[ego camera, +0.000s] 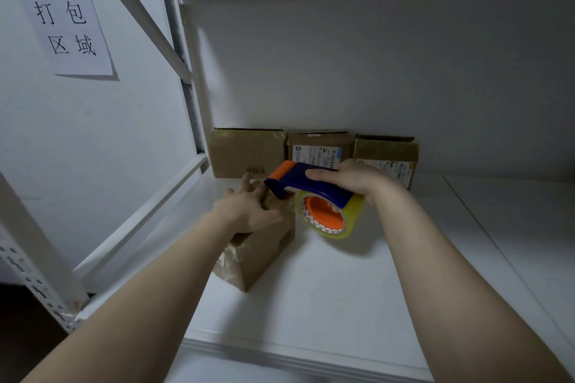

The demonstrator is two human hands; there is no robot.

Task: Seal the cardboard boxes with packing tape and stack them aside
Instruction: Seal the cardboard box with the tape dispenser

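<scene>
White metal shelving fills the view, with a paper sign taped to the left wall and a pale shelf serving as the surface.

The right hand has its grip curled around the blue body of the tape dispenser, fingers over the top. The left hand has a spread grip, its fingers fairly straight along the top of the small cardboard box and pressing it down. The dispenser's orange nose sits at the far end of that box top, just beyond the left fingertips. The roll of clear tape hangs beside the box's right side.

The box lies at an angle near the shelf's left edge, with wrinkled tape already over its near end. It looks light and small, so it would likely skid under the pull of the tape unless held flat. Its thin walls would dent if squeezed, so holding it by opposite sides near the corners seems safest for lifting. Glossy tape may be slick to the touch.

Three more boxes stand in a row against the back wall.
</scene>
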